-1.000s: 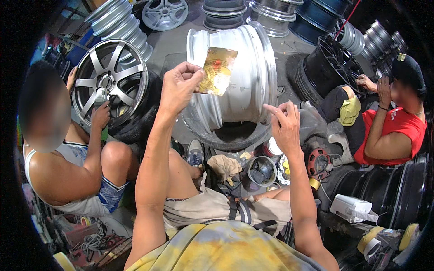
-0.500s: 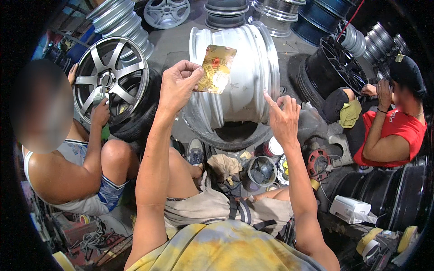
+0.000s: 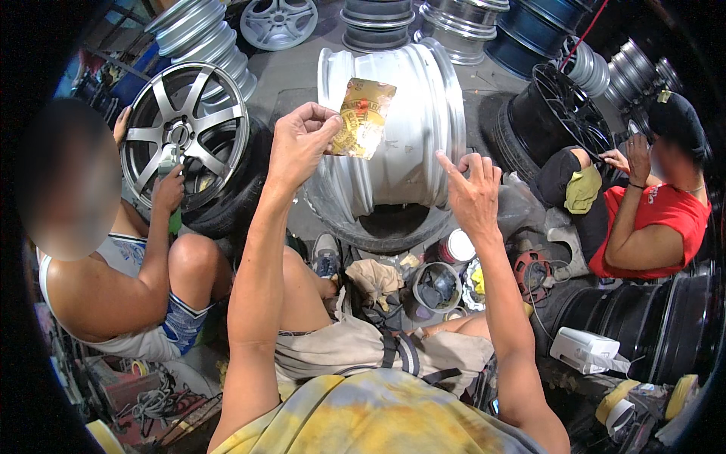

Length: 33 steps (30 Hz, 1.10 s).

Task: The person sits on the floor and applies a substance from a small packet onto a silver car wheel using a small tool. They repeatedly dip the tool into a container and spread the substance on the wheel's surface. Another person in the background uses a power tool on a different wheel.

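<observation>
Between the thumb and fingers of my left hand point(image 3: 304, 144) is a small gold-brown piece of sandpaper point(image 3: 364, 113), its printed back showing. It is raised in front of a silver-white wheel rim point(image 3: 404, 163), which lies on its side on a black tire point(image 3: 393, 240). My right hand point(image 3: 473, 189) is empty, index finger stretched out and the other fingers bent. Its pale, dusty-looking fingertip appears over the rim's right flange; whether it touches the metal I cannot tell.
At left a person point(image 3: 106, 295) works on a spoked wheel point(image 3: 185, 136). Another in a red shirt point(image 3: 650, 219) sits at right by a black wheel point(image 3: 556, 113). Near my feet are a bucket point(image 3: 437, 287) and a brown cloth point(image 3: 376, 281). Stacked rims point(image 3: 378, 23) line the back.
My right index fingertip has shifted slightly left. My left hand holds the sandpaper almost in the same place. The person at right has lowered the raised hand a little.
</observation>
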Each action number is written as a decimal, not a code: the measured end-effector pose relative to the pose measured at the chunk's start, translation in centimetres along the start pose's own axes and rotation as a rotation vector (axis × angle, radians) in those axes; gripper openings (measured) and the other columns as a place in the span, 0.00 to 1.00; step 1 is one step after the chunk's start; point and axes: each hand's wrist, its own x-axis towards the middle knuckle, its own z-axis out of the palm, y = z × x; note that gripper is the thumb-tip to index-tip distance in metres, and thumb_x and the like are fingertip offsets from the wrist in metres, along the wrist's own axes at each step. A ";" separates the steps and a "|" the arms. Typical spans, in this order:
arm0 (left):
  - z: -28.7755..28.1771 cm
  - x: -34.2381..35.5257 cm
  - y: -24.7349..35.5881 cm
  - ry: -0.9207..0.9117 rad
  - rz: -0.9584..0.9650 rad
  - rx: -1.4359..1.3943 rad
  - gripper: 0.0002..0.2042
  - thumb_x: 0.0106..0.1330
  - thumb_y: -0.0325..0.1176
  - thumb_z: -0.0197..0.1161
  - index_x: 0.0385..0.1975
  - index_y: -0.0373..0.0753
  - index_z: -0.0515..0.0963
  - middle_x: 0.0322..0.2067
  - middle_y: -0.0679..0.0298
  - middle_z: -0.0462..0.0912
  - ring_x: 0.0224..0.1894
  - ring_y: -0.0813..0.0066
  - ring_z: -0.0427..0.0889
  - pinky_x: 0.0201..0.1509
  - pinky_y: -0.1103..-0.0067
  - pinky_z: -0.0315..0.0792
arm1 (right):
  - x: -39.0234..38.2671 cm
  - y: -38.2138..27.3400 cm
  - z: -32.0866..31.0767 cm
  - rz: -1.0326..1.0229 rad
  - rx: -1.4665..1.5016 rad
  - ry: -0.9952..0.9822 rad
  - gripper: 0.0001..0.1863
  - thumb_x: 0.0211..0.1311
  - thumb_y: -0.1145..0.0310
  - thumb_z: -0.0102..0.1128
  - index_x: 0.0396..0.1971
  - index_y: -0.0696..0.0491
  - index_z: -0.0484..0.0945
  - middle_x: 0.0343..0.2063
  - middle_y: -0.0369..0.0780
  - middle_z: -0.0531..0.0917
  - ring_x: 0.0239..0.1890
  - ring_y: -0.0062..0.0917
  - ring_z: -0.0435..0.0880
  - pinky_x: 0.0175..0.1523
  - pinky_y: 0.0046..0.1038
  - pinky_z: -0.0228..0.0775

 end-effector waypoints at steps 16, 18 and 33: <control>0.0 -0.2 0.0 -0.002 -0.011 0.019 0.07 0.67 0.31 0.65 0.35 0.32 0.81 0.24 0.68 0.82 0.23 0.89 0.74 0.28 0.88 0.68 | -0.3 0.9 0.3 0.003 -0.047 0.000 0.29 0.57 0.73 0.61 0.61 0.39 0.78 0.33 0.35 0.68 0.38 0.29 0.69 0.44 0.34 0.57; -0.1 -0.2 0.1 -0.006 -0.012 0.014 0.07 0.67 0.31 0.65 0.35 0.32 0.81 0.24 0.68 0.82 0.24 0.89 0.74 0.28 0.88 0.68 | -1.0 0.6 0.4 0.016 -0.041 0.000 0.29 0.57 0.73 0.61 0.61 0.38 0.78 0.32 0.34 0.68 0.38 0.28 0.69 0.44 0.33 0.57; 0.0 -0.1 -0.3 -0.013 -0.011 0.004 0.07 0.68 0.31 0.65 0.34 0.33 0.80 0.23 0.69 0.82 0.23 0.90 0.74 0.28 0.88 0.68 | 0.1 0.5 0.6 -0.011 -0.027 0.036 0.24 0.56 0.71 0.60 0.55 0.40 0.81 0.33 0.34 0.69 0.39 0.28 0.70 0.45 0.34 0.58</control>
